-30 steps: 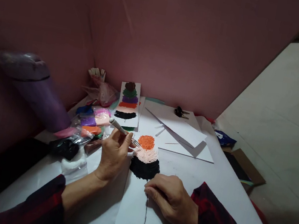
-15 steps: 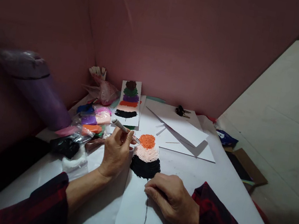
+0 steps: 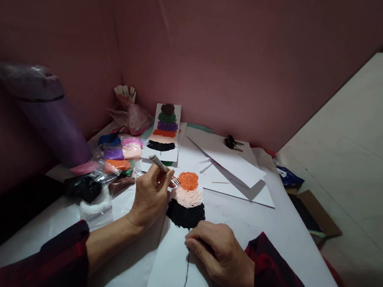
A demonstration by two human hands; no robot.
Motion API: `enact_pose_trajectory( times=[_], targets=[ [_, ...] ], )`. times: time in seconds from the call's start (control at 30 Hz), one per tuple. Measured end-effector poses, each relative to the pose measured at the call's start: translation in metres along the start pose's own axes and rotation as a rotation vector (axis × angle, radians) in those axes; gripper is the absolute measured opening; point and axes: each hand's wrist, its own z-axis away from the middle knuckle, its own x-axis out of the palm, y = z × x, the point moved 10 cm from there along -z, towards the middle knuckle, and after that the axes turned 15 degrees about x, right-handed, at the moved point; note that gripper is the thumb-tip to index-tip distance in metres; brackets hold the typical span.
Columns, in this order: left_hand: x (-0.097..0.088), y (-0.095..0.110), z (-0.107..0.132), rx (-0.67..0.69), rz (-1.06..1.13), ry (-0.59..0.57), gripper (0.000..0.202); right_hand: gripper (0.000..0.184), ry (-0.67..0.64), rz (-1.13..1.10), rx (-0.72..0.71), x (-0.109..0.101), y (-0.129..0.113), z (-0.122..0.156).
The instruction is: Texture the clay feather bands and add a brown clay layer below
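Observation:
My left hand is closed around a small fork with a pale handle. Its metal tines touch or hover just over the left edge of an orange clay patch; I cannot tell which. Below the orange lies a ridged pale-pink clay band, then a wide black clay band. All three sit on a white paper strip with a dark wavy line running down it. My right hand rests on the strip just below the black band, fingers curled together; nothing shows in them.
Bagged coloured clay is piled at the left, by a tall purple cylinder. A card with stacked colour bands leans at the back. White sheets with keys lie behind. Cardboard is beyond the right edge.
The fork in my left hand has tilted more upright, its handle end shifting right, while the tines stay at the orange clay's left edge. My right hand is nearly still.

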Motion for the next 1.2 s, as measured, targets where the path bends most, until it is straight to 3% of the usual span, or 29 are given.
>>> enact_pose_trajectory(
  times=[0.47,1.2],
  targets=[
    [0.0046,0.0027,0.0043,0.004,0.061,-0.015,0.019,0.02,-0.012,0.008,0.014,0.0006,0.0007,-0.0001],
    [0.0071,0.0037,0.0021,0.032,-0.05,-0.078,0.018,0.022,-0.009,0.012,0.002,0.0002,-0.0018,0.0]
  ],
)
